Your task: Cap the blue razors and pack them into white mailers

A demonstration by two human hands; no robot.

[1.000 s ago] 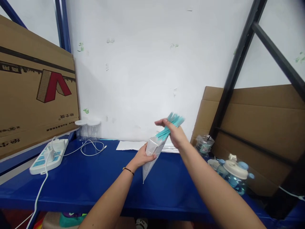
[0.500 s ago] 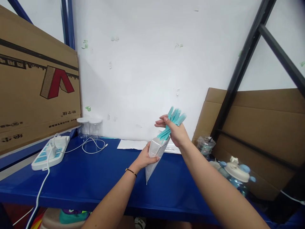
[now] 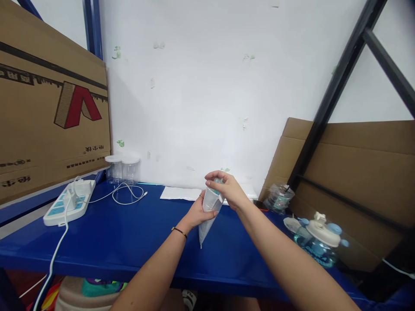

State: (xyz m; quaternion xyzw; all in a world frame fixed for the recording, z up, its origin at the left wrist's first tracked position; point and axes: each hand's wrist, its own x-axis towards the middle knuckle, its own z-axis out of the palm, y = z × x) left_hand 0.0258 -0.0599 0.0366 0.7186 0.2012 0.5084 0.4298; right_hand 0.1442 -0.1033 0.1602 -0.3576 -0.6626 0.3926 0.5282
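White pouch (image 3: 207, 216) held upright over mid-shelf, lower tip on or just above the surface, hard to tell which. Left hand (image 3: 196, 212) wrapped round its middle, thumb across the front. Right hand (image 3: 228, 188) curled over its mouth, fingertips pinching the top, teal sliver (image 3: 221, 180) showing beneath.

To the right, well apart: bottle (image 3: 319, 242) with white lid, then a crumpled clear bag (image 3: 278, 198) beyond. To the left: power strip (image 3: 69, 206), with white cable (image 3: 128, 195) looped behind. Paper sheet (image 3: 180, 193) lying flat just behind the hands. Two clear jars (image 3: 122, 169) by the wall.

Glossy blue shelf (image 3: 129, 242) under all. Cardboard box (image 3: 48, 108) leaning at left, cardboard sheets (image 3: 356, 172) at right behind a black frame (image 3: 333, 95). Scuffed white wall (image 3: 194, 86) at the back.
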